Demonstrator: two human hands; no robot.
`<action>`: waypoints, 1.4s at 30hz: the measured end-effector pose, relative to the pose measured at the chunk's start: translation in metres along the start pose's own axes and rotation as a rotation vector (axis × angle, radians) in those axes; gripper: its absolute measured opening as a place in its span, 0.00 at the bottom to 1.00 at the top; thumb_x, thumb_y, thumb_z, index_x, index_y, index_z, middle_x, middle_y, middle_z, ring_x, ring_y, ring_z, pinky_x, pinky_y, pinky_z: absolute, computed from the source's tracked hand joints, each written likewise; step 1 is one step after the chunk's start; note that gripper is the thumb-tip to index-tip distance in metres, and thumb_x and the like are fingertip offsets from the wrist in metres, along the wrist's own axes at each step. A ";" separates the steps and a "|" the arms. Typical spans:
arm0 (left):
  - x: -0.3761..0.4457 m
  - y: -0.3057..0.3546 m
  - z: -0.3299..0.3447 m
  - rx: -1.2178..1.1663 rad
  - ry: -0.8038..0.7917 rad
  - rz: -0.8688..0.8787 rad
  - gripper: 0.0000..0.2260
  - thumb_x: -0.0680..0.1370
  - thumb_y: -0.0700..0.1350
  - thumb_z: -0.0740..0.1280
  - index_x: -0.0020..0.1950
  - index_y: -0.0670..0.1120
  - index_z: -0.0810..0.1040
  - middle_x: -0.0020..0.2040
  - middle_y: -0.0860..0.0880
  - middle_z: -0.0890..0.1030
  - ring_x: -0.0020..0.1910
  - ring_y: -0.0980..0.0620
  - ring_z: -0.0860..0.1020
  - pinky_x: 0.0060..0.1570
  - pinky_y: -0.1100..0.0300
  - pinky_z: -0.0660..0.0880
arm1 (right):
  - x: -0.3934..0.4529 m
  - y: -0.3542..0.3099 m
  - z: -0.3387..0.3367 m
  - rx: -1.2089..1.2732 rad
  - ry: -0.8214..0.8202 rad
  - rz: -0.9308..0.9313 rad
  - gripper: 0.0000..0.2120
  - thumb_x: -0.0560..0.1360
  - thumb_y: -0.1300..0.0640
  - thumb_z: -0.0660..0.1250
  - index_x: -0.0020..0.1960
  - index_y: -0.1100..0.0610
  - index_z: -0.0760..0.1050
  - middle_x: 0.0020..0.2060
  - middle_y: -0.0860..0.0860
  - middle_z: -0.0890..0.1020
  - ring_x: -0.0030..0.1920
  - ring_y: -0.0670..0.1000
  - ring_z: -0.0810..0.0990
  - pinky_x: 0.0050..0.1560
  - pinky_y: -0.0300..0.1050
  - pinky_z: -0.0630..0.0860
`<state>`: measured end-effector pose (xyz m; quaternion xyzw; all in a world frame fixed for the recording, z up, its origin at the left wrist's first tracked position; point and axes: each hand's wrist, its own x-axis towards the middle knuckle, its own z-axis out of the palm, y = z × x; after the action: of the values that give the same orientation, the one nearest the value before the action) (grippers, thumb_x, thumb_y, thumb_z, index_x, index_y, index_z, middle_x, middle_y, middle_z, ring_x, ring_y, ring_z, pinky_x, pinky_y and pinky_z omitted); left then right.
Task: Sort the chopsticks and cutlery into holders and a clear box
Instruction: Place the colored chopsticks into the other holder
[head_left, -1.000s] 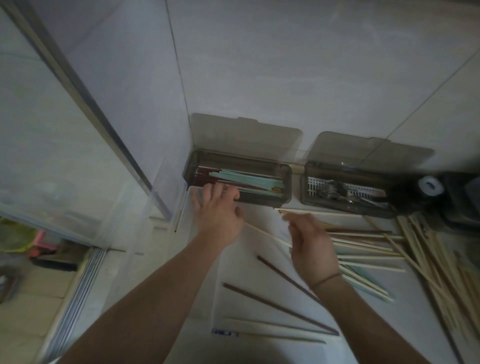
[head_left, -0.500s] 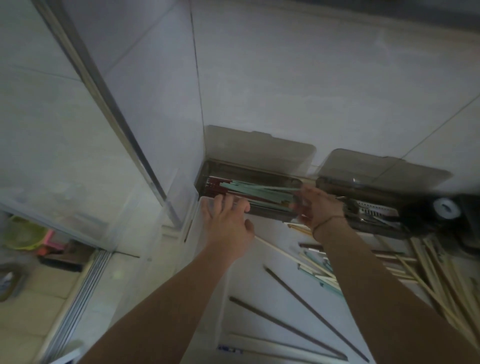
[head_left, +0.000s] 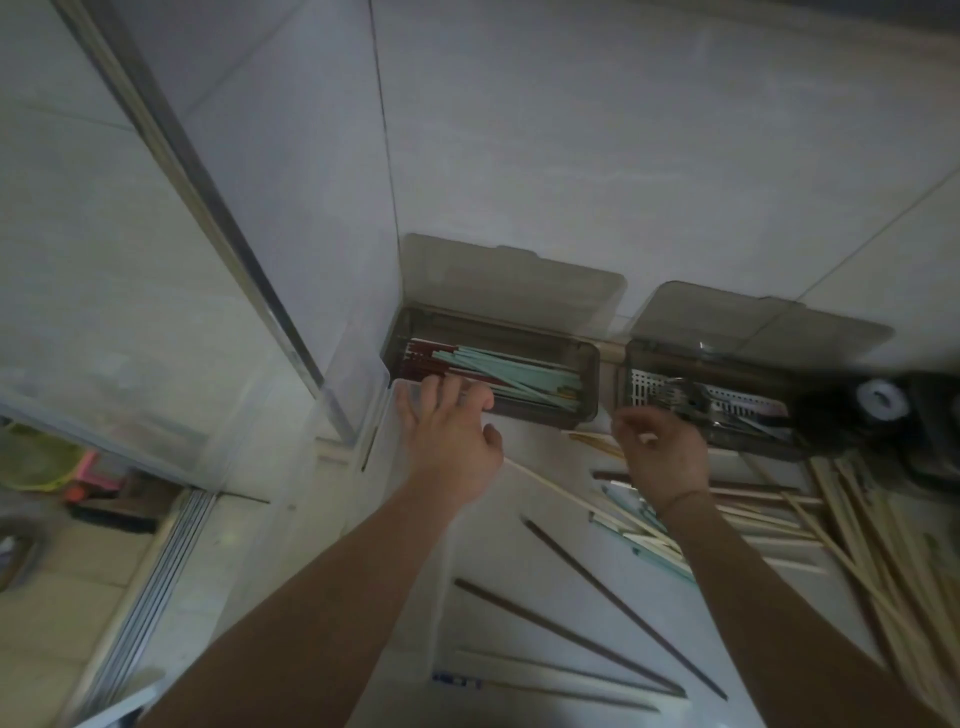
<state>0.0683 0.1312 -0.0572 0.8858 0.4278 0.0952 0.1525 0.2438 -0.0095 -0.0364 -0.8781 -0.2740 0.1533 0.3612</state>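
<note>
My left hand (head_left: 452, 434) has its fingers spread, with the fingertips on the front rim of the left dark holder (head_left: 589, 382). That holder's lid is up, and teal and dark red chopsticks (head_left: 511, 371) lie inside. My right hand (head_left: 665, 449) hovers blurred in front of the gap between the holders, fingers loosely curled, with nothing visible in it. The right dark holder (head_left: 631, 364) contains metal cutlery (head_left: 691, 402). Loose on the counter lie two dark brown chopsticks (head_left: 621, 608), teal ones (head_left: 631, 506) and a pile of pale wooden ones (head_left: 857, 545).
A clear plastic box (head_left: 358, 395) stands against the wall left of the holders. A black object with a white roll (head_left: 880, 402) sits at the far right. The counter's left edge drops to a floor with a metal track (head_left: 156, 587).
My right hand has pulled back from the left holder toward the counter in front of the cutlery holder, and it no longer holds a chopstick. My left hand has stayed on the left holder's rim.
</note>
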 end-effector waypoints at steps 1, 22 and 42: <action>0.000 0.000 0.000 0.002 -0.006 -0.001 0.12 0.74 0.52 0.65 0.57 0.57 0.71 0.59 0.53 0.69 0.67 0.47 0.62 0.75 0.37 0.46 | -0.014 0.008 0.000 -0.055 0.015 -0.053 0.05 0.73 0.60 0.71 0.42 0.51 0.80 0.35 0.46 0.80 0.35 0.47 0.78 0.38 0.33 0.68; 0.003 0.000 0.005 0.026 0.003 -0.025 0.11 0.74 0.52 0.67 0.55 0.57 0.72 0.59 0.54 0.71 0.65 0.47 0.63 0.74 0.39 0.48 | -0.112 0.093 0.010 -0.523 0.020 -0.343 0.10 0.72 0.52 0.62 0.46 0.52 0.81 0.41 0.51 0.81 0.37 0.58 0.81 0.24 0.46 0.73; 0.000 -0.002 0.005 0.000 0.041 0.013 0.12 0.71 0.51 0.66 0.54 0.55 0.75 0.55 0.53 0.72 0.63 0.46 0.66 0.73 0.38 0.51 | 0.015 -0.045 -0.004 1.089 0.284 0.484 0.06 0.74 0.69 0.68 0.43 0.59 0.78 0.39 0.59 0.82 0.37 0.54 0.82 0.38 0.44 0.79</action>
<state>0.0682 0.1314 -0.0621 0.8864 0.4250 0.1145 0.1433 0.2408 0.0237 -0.0018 -0.6166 0.1019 0.2306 0.7459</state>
